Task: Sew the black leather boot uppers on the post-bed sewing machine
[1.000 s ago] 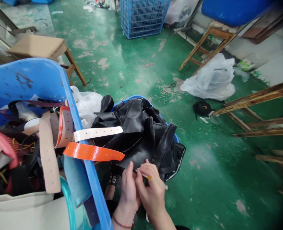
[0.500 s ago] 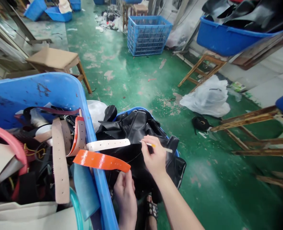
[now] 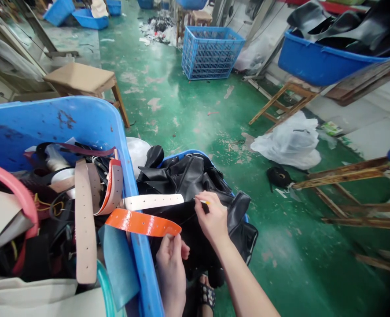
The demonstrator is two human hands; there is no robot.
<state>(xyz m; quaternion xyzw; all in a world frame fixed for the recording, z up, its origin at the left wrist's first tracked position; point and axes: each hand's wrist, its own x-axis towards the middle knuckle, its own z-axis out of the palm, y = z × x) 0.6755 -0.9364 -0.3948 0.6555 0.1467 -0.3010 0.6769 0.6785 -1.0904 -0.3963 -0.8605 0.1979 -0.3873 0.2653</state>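
Observation:
My left hand [image 3: 171, 268] pinches the tip of a glossy orange strap [image 3: 142, 223] with small holes along it. The strap reaches across the rim of the large blue bin [image 3: 125, 163] on the left. Just above it a white strap [image 3: 155, 201], also with holes, sticks out over the same rim. In my right hand [image 3: 214, 218] is a thin pen-like stick [image 3: 207, 202] with a yellow part, its tip pointing left, a little apart from the white strap's end. Most of the stick is hidden by the fingers. Black leather-like pieces [image 3: 188, 174] lie beneath both hands.
Beige strips [image 3: 85, 224] and mixed scraps fill the bin. A wooden stool [image 3: 79, 79] stands behind it, a blue crate [image 3: 213, 53] farther back. At right are a white plastic bag [image 3: 290, 138], a black roll [image 3: 278, 177], wooden legs [image 3: 347, 175] and a raised blue tub [image 3: 320, 59].
The whole view has shifted slightly right and down. My right hand has tilted the stick, so less of it shows behind the hand. My left hand still pinches the orange strap.

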